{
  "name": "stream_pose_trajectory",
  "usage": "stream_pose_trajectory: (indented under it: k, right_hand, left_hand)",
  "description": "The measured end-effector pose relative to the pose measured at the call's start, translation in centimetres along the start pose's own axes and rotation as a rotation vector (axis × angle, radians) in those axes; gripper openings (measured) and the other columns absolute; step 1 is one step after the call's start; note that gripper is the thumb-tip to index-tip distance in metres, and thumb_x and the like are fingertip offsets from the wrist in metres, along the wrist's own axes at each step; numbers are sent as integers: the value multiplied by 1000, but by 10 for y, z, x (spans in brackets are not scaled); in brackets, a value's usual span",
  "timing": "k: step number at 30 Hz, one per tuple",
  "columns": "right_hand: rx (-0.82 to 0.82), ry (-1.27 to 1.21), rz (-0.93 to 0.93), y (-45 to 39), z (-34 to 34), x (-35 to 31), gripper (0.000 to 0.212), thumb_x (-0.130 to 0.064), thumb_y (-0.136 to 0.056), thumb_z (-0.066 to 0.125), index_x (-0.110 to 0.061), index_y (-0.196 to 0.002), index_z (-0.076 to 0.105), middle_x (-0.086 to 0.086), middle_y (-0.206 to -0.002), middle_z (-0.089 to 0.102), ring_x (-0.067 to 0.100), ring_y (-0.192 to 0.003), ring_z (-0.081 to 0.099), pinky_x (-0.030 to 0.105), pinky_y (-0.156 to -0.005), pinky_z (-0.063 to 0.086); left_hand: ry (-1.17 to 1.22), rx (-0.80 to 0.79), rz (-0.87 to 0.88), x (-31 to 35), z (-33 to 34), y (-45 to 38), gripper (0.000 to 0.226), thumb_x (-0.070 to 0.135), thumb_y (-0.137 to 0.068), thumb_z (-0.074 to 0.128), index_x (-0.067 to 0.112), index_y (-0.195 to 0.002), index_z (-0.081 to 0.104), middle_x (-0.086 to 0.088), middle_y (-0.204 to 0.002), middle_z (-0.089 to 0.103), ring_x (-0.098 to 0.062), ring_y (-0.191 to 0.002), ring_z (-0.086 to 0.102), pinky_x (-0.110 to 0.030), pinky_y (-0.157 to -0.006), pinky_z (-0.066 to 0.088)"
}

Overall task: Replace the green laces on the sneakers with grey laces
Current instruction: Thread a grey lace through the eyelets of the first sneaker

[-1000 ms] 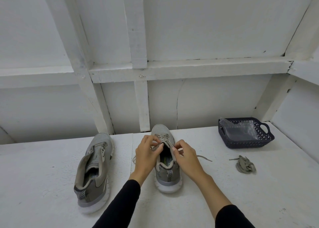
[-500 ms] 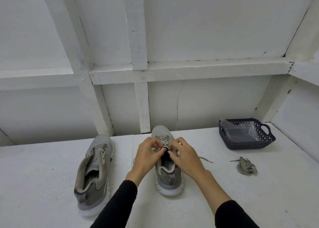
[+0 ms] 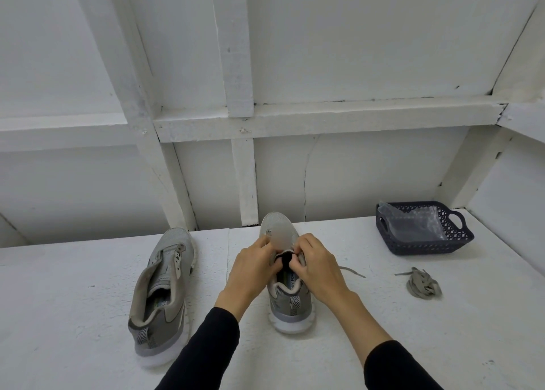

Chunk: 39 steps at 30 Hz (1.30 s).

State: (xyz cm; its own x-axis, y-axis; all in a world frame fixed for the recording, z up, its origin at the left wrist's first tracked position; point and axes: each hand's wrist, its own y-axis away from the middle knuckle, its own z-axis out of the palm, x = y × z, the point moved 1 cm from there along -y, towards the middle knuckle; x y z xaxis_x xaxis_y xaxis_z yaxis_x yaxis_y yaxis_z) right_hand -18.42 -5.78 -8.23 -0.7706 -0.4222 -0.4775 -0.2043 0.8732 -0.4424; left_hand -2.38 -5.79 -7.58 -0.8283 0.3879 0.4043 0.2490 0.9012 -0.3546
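sneakers: two; both hands (image 3: 253, 267) (image 3: 317, 267) fingers pinching lace on centre sneaker (image 3: 290, 301).

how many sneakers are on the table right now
2. One sneaker lies to the left, untouched. The other sneaker stands in the middle, with the left hand and right hand working at its lace area.

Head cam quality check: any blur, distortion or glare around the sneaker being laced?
Head view: a smeared, blurry patch covers the lace area of the middle sneaker, between the left hand and right hand, so the lacing is unreadable; wide-angle lens bows the wall beams; light is soft and even, with faint shadows; mild sheen on the plastic bag in the basket.
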Motion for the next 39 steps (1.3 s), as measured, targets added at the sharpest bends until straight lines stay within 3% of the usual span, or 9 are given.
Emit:
stream_pose_trajectory:
  k: [5, 9, 14, 17, 19, 25, 30, 34, 39]
  right_hand:
    - [-23, -41, 15, -1, 0, 1, 16, -11, -85, 60, -18, -82, 46, -2, -82, 48, 14, -68, 44, 14, -59, 33]
    - [-10, -92, 34, 0, 4, 5, 11, -12, -85, 60, -15, -83, 50, -4, -84, 50, 14, -72, 48, 20, -62, 41]
    - [4, -211, 83, 0, 7, 9, 5, -15, -88, 62, -17, -88, 57, -9, -88, 55, 9, -82, 55, 29, -70, 50]
    - [41, -283, 141, 0, 10, 8, 6, -18, -89, 64, -20, -91, 59, -11, -90, 59, 7, -85, 58, 31, -72, 53]
    - [44, -318, 202, 1, 12, 5, 10, -21, -90, 65, -23, -92, 56, -11, -91, 60, 7, -86, 58, 29, -72, 53]
    - [64, -494, 320, 11, 13, 4, 12, -23, -89, 68, -28, -92, 58, -13, -91, 65, -1, -86, 61, 19, -72, 53]
    - [42, -538, 372, 14, 13, 8, 18, -14, -100, 48, -22, -108, 62, -10, -103, 66, 1, -96, 61, 9, -79, 46]
    - [-44, -466, 386, 16, 20, 17, 28, -10, -100, 44, -18, -119, 62, -8, -111, 64, 10, -107, 58, 23, -92, 47]
    - [-89, -341, 441, 11, 24, 21, 15, -19, -101, 44, -20, -92, 56, -4, -95, 58, 19, -100, 43, 28, -78, 32]
  left_hand:
    - [-27, 143, 79, -3, 12, 6, 28, 33, -93, 46, 11, -94, 63, -3, -98, 60, -24, -51, 57, -37, -44, 51]
    - [152, 171, -75, -1, 16, 9, 16, 26, -93, 58, 15, -102, 67, 1, -94, 61, -18, -68, 61, -33, -60, 53]
    - [411, 238, -236, 1, 13, 5, 16, 14, -85, 73, 22, -98, 70, 11, -93, 68, 2, -73, 60, -7, -69, 44]
    - [529, 233, -351, 2, 4, 2, 31, 22, -82, 76, 39, -97, 55, 17, -90, 70, 1, -65, 63, -11, -64, 48]
    - [582, 245, -420, 1, 1, 2, 37, 28, -79, 79, 39, -98, 49, 20, -87, 70, -2, -62, 65, -15, -63, 50]
    - [572, 150, -375, -10, 1, 6, 27, 34, -75, 83, 33, -90, 60, 21, -91, 68, -1, -67, 65, -15, -66, 50]
    - [641, 82, -365, -16, 4, 9, 21, 34, -77, 81, 28, -88, 65, 19, -90, 68, -3, -76, 64, -24, -70, 55]
    - [603, 37, -337, -20, 1, 12, 18, 49, -91, 61, 32, -89, 64, 16, -90, 67, -4, -83, 62, -27, -76, 51]
    - [445, -7, -394, -32, 4, 18, 43, 54, -96, 47, 21, -68, 48, 14, -58, 47, -5, -57, 39, -32, -68, 35]
